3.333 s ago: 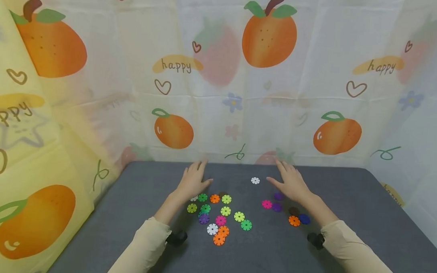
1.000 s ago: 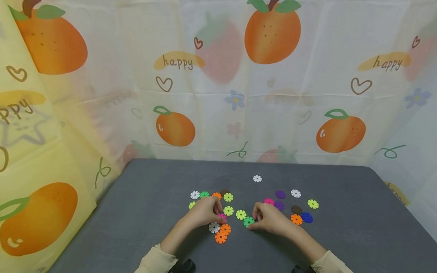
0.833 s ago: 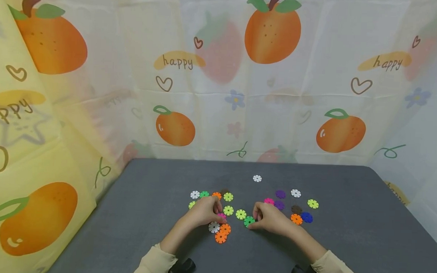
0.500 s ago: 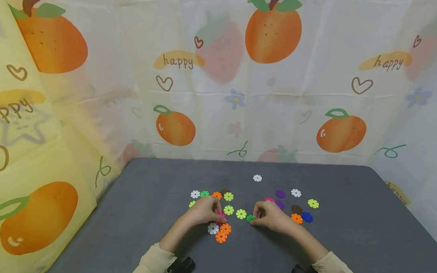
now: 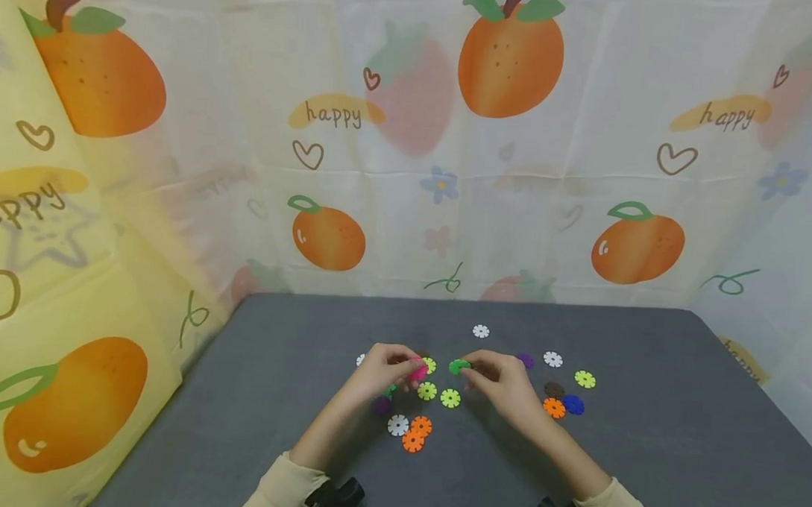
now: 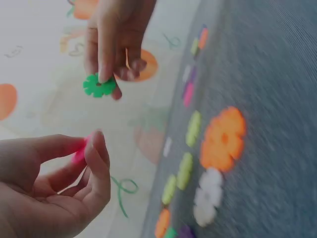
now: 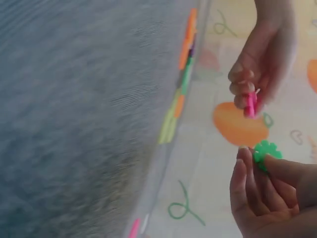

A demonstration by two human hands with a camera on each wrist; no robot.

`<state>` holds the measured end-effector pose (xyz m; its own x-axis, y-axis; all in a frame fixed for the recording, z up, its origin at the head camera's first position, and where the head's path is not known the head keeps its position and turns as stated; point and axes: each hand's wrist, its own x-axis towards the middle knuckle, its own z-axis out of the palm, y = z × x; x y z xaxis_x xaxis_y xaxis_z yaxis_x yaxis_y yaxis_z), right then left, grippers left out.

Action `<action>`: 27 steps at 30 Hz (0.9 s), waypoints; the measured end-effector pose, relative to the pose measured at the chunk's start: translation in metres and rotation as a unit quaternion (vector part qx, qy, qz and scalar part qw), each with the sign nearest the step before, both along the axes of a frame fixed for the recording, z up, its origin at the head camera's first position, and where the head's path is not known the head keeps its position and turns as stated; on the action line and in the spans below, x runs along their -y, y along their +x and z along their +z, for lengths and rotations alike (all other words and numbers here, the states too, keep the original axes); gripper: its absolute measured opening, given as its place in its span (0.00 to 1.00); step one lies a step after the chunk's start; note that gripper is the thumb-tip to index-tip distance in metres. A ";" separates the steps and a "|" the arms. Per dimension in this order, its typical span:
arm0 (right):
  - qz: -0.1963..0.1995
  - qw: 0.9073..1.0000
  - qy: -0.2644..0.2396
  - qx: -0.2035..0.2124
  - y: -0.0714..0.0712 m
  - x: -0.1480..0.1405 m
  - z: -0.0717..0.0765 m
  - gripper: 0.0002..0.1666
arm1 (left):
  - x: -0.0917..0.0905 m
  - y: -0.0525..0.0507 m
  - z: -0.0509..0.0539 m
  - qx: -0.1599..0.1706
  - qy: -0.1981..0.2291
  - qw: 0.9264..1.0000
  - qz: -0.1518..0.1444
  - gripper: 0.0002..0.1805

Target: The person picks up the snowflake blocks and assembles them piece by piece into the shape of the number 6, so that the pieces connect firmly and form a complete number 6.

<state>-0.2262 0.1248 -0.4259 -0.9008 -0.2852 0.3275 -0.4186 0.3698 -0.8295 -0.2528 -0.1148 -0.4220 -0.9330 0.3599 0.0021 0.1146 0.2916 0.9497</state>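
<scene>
Between thumb and fingers my left hand (image 5: 383, 372) pinches a pink notched disc (image 5: 418, 371), raised above the table. My right hand (image 5: 509, 384) pinches a green notched disc (image 5: 459, 366) at about the same height, a short gap to the right of the pink one. In the left wrist view the green disc (image 6: 99, 85) shows its flat face, while the pink disc (image 6: 80, 151) is partly hidden by fingers. The right wrist view shows the pink disc (image 7: 251, 104) nearly edge-on and the green disc (image 7: 267, 152) under my right thumb.
On the grey table (image 5: 296, 332) lie a white disc (image 5: 398, 425) and two overlapping orange discs (image 5: 413, 441) near the front. Yellow-green discs (image 5: 450, 397) lie below the hands. At right are a blue disc (image 5: 574, 405), an orange disc (image 5: 553, 408) and others. A printed cloth (image 5: 393, 231) hangs behind.
Both hands have lifted from the table and moved away from the body, the left with the pink disc and the right with the green one.
</scene>
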 end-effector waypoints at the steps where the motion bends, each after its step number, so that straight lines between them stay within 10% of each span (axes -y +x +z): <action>1: -0.003 1.000 -0.012 -0.006 0.001 0.001 0.002 0.06 | 0.000 0.001 0.003 0.019 0.020 1.000 0.002 0.12; 6: -0.017 0.995 -0.072 -0.064 0.010 0.004 0.016 0.08 | -0.003 0.009 0.023 0.067 0.083 0.994 0.000 0.15; 18: 0.005 0.977 -0.140 -0.160 0.028 0.007 0.055 0.13 | -0.015 0.039 0.077 0.012 0.138 0.990 -0.012 0.13; 27: 0.045 0.967 -0.159 -0.194 0.041 0.012 0.072 0.16 | -0.018 0.056 0.096 -0.009 0.153 0.988 -0.017 0.13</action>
